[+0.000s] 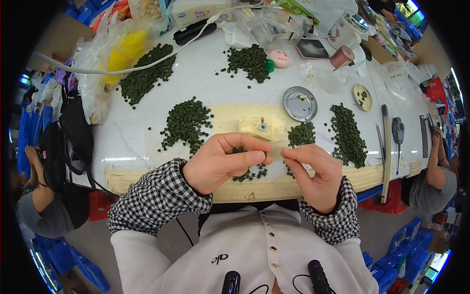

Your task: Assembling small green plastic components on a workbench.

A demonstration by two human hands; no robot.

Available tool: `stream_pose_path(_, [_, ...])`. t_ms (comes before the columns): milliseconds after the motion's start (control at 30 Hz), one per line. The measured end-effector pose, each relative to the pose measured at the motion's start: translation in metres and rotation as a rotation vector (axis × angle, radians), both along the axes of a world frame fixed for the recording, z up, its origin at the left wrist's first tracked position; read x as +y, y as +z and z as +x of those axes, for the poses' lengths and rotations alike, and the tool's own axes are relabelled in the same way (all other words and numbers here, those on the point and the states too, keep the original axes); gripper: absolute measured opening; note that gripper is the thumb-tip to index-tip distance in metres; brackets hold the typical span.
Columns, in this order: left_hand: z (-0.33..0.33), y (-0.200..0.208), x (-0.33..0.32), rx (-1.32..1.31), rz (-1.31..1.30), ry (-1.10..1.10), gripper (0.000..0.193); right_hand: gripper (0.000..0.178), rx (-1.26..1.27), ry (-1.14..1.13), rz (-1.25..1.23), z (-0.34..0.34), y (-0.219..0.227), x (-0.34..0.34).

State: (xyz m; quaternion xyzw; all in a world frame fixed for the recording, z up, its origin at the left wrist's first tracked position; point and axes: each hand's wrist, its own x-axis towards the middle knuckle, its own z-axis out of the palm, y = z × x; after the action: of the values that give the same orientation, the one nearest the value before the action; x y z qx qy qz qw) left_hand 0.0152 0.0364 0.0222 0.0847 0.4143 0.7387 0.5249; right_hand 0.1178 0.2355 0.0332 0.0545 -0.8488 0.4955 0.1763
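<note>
The fingers (254,157) of our left hand (213,164) are pinched, thumb against index, on what looks like a dark green piece (265,154), just right of the frame's centre. Those of our right hand (320,171) are drawn together at the tips, facing it across a narrow gap; we cannot tell whether anything sits between them.

To work well here, we would grip the piece lightly by its rim, leave its near side free for the right fingertips, and brace our wrists low over the tabletop (196,81), so that a slip drops onto the small heap (252,174) at lower centre rather than over the front edge.

Too little of the held piece shows for us to say which way it points or how its long axis runs. The loose ones look stubby and lie every which way. The right-hand pile (348,137) as a whole is long, slanting from upper left to lower right.
</note>
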Motion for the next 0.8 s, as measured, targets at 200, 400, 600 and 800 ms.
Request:
stream_pose_path(200, [-0.003, -0.011, 0.003, -0.019, 0.091, 0.023, 0.019, 0.022, -0.008, 0.037, -0.131, -0.013, 0.002, -0.006])
stream_pose_path(400, [-0.005, -0.018, 0.001, 0.066, 0.060, 0.066, 0.015, 0.017, -0.088, 0.055, -0.290, -0.020, -0.013, -0.013])
stream_pose_path(600, [-0.004, -0.018, 0.000, 0.114, -0.013, 0.126, 0.014, 0.015, -0.043, 0.038, -0.268, -0.025, -0.021, -0.015])
stream_pose_path(800, [-0.006, -0.015, -0.002, 0.124, 0.004, 0.165, 0.015, 0.015, -0.048, 0.013, -0.272, -0.026, -0.022, -0.017])
